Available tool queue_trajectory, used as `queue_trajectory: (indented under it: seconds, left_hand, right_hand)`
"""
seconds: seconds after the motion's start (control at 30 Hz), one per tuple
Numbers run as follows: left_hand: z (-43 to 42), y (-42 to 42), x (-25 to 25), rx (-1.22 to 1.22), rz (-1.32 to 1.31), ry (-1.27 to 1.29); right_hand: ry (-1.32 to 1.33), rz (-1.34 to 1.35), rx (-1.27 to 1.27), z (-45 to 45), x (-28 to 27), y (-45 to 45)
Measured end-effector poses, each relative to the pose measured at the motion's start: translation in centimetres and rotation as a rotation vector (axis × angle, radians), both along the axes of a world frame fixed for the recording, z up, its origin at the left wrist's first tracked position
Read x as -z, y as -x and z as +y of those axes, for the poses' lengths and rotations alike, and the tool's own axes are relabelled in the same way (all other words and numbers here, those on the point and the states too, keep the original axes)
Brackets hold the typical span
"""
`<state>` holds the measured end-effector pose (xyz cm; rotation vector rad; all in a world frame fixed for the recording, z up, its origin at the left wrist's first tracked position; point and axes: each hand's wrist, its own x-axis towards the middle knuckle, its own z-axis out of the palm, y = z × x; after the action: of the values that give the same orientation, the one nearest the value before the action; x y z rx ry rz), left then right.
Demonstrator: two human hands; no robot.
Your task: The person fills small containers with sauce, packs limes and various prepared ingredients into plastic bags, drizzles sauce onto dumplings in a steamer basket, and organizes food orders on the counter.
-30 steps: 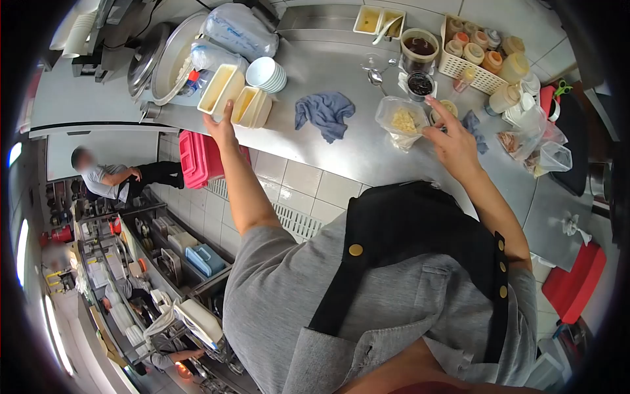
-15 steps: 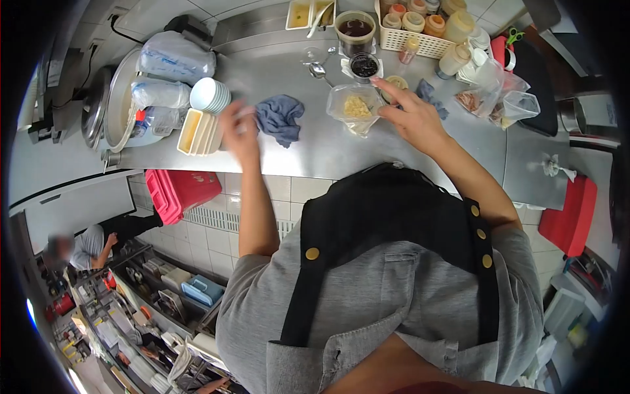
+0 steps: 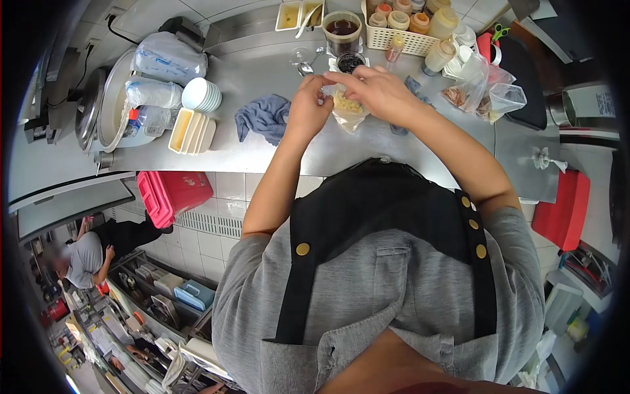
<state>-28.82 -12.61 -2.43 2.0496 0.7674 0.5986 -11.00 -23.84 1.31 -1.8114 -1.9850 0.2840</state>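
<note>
A clear plastic bag (image 3: 350, 122) of finely chopped pale yellow food (image 3: 346, 104) stands on the steel counter between my hands. My left hand (image 3: 310, 107) is at the bag's upper left edge, its fingers curled and closed on the plastic. From the right, my right hand (image 3: 382, 93) reaches over the bag's top, with fingers bent and closed at the rim. The two hands nearly meet there and hide much of the opening. Just beyond them sits a small cup of dark contents (image 3: 350, 62). A crumpled blue-grey cloth (image 3: 262, 118) lies beside my left wrist.
Behind the bag are a tub of dark liquid (image 3: 342, 33), a spoon (image 3: 305, 69) and a basket of bottles (image 3: 410, 43). Stacked cups (image 3: 202, 96) and cream trays (image 3: 191, 132) stand left. Bagged food (image 3: 469, 95) lies right. Another person (image 3: 88, 259) is at far left.
My left hand has moved right from beside the cups and cloth to the bag. My right hand has moved left across the bag's top. The view has shifted slightly.
</note>
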Motion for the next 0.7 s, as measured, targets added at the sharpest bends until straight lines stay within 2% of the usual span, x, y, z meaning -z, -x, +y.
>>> queue_trajectory:
  seconds: [0.07, 0.17, 0.23, 0.27, 0.33, 0.37, 0.43, 0.53, 0.6, 0.67, 0.7]
  left_hand:
    - [-0.2, 0.0, -0.1, 0.009, 0.03, -0.021]
    - [-0.5, 0.1, -0.1, 0.045, 0.036, 0.009]
    - [-0.6, 0.1, -0.1, 0.019, 0.046, -0.05]
    - [-0.5, 0.1, -0.1, 0.018, 0.044, -0.05]
    - [-0.4, 0.2, 0.0, -0.002, 0.014, -0.001]
    - [-0.4, 0.3, 0.1, -0.003, 0.012, -0.002]
    - [-0.2, 0.2, 0.4, 0.013, 0.007, 0.017]
    - [-0.4, 0.4, 0.1, 0.008, -0.014, -0.013]
    - [0.2, 0.8, 0.4, 0.028, -0.039, -0.058]
    - [0.4, 1.0, 0.0, 0.04, -0.009, -0.106]
    - [1.0, 1.3, 0.6, 0.078, 0.088, -0.123]
  right_hand:
    - [0.096, -0.043, 0.009, 1.2, -0.1, 0.2]
    - [-0.006, -0.17, -0.025, 2.4, 0.8, 0.1]
    - [-0.066, 0.031, -0.102, 2.7, 1.7, 0.1]
    - [-0.066, 0.029, -0.103, 2.8, 1.8, 0.1]
    - [0.224, -0.029, -0.114, 2.7, 2.1, 0.1]
    - [0.224, -0.03, -0.114, 2.7, 2.7, 0.1]
    - [0.12, -0.013, -0.151, 2.5, 4.1, -0.1]
    - [-0.028, -0.081, -0.164, 1.7, 3.1, 0.3]
    - [-0.01, -0.161, -0.118, 0.0, -0.6, 1.1]
    - [-0.183, -0.159, -0.115, -1.1, 0.5, 0.1]
    - [-0.236, -0.166, -0.099, -1.7, 1.4, -0.5]
